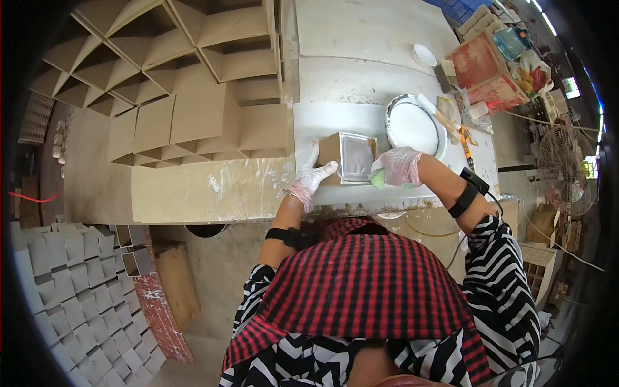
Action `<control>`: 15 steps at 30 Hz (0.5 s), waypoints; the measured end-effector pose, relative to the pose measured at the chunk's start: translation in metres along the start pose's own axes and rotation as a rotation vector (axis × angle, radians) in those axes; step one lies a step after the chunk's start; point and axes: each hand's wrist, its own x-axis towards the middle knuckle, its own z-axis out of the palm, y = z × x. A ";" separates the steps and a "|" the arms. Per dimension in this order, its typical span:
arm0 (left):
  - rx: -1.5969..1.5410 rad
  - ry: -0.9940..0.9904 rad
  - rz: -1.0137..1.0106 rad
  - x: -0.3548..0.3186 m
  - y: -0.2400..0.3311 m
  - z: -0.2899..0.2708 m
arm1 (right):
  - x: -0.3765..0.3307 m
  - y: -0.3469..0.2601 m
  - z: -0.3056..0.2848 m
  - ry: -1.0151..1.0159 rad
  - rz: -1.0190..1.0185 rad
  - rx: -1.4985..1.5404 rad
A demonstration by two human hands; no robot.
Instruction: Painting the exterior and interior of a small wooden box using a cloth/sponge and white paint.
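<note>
Left hand (314, 175) is spread against a box (330, 151) on the counter (361, 77); a green sponge (378, 179) is clamped in the right hand (401, 168). Room is taken by a white-filled tub (442, 138), far right, and cardboard compartments (237, 27), far left.

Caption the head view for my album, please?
Left hand against a box, right hand holding a green pad beside it.

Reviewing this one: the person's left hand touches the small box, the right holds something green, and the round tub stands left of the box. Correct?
Not quite: the head view shows the round tub right of the box. The rest holds.
</note>
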 end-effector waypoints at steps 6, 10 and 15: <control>-0.017 -0.073 -0.016 0.004 0.004 0.003 | 0.070 0.035 0.064 0.135 -0.993 1.366; -0.005 -0.056 -0.006 -0.002 0.005 -0.002 | 0.018 -0.014 0.020 0.073 -0.272 0.903; -0.066 -0.122 0.057 -0.006 0.005 0.008 | 0.009 0.014 0.047 0.087 -0.239 0.596</control>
